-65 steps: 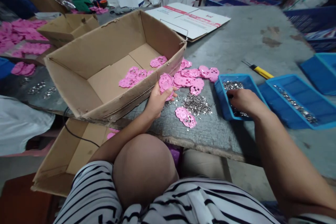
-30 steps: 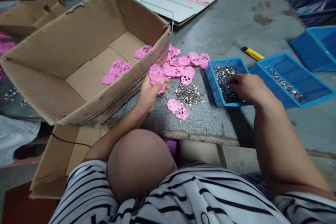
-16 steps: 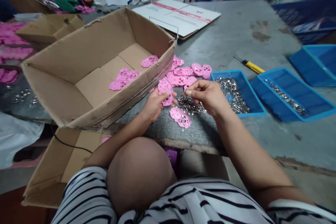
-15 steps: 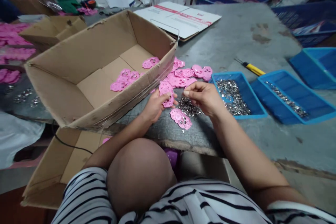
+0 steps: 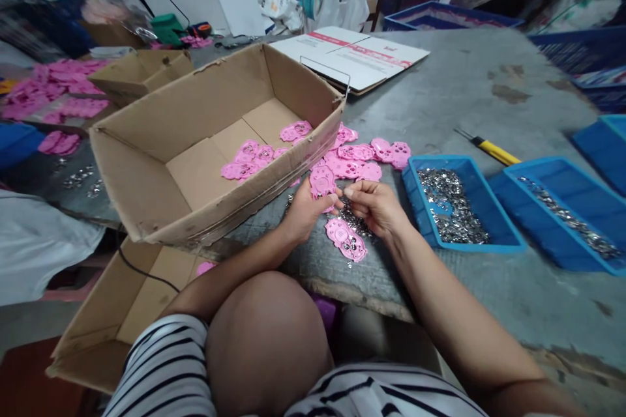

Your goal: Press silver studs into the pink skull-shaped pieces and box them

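Note:
My left hand (image 5: 306, 210) is closed on a pink plastic piece (image 5: 321, 181), its thumb pressed on the lower part. Close beside it, my right hand (image 5: 375, 203) is pinched, thumb against forefinger; whatever sits between the fingertips is too small to make out. Under both hands lies a heap of small shiny metal parts (image 5: 356, 220), partly hidden by the fingers. Another pink piece with metal parts on it (image 5: 345, 239) lies on the table nearer to me. Beyond my hands is a group of loose pink pieces (image 5: 346, 161).
A long open cardboard box (image 5: 215, 212) with several pink pieces stands at left. To the right are a blue bin (image 5: 503, 238) of metal parts, a second blue bin (image 5: 552, 221) and a yellow-handled tool (image 5: 496, 150). A flattened white carton (image 5: 362, 71) lies behind.
My right hand has come closer to the pink piece in my left hand, their fingertips now nearly meeting. The whole view has shifted, with the scene sitting lower and mostly further right.

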The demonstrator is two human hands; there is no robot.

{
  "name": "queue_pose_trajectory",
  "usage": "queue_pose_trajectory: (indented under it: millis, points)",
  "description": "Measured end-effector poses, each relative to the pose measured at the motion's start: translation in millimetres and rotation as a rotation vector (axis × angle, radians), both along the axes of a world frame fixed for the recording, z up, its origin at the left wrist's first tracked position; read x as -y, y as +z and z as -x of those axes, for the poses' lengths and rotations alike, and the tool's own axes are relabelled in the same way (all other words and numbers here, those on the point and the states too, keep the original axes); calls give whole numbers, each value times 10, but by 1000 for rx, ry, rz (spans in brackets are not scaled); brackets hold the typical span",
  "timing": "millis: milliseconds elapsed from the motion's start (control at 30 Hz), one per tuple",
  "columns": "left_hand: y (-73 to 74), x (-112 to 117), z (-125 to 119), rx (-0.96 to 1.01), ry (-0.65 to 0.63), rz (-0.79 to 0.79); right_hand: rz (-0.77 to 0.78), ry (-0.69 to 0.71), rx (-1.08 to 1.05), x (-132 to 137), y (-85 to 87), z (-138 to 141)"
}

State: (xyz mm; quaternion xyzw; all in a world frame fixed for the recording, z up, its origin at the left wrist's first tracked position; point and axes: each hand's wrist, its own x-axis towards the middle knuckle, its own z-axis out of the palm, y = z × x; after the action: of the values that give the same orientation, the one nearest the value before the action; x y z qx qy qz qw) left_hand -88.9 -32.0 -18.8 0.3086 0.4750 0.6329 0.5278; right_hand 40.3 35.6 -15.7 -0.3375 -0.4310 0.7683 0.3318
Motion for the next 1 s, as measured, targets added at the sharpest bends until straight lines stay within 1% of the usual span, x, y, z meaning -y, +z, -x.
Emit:
queue_pose_trajectory:
  millis: [100,200,267,367,467,533,667,800,1000]
  points:
    - [5,-20,-26,88,13,-9,4,9,9,12,24,-11]
    - [43,-24,-48,216,8,37,-18,-33,29,27,28,-15]
    - [76,-16,-65,276,4,54,-70,-68,46,39,19,-8]
    - [109,4,-96,336,-13,25,-181,-105,49,60,-7,13]
    - [120,18,-121,361,-36,-11,-287,-153,79,77,-37,40]
    - [120,20,-128,365,-57,-28,-316,-175,94,82,-52,55]
    - [110,17,-129,379,-106,-57,-278,-193,59,87,-55,69]
    - [93,15,-143,385,-94,-61,-252,-206,52,108,-53,84]
    - [67,0,-196,421,-66,-90,-217,-277,31,133,-99,130]
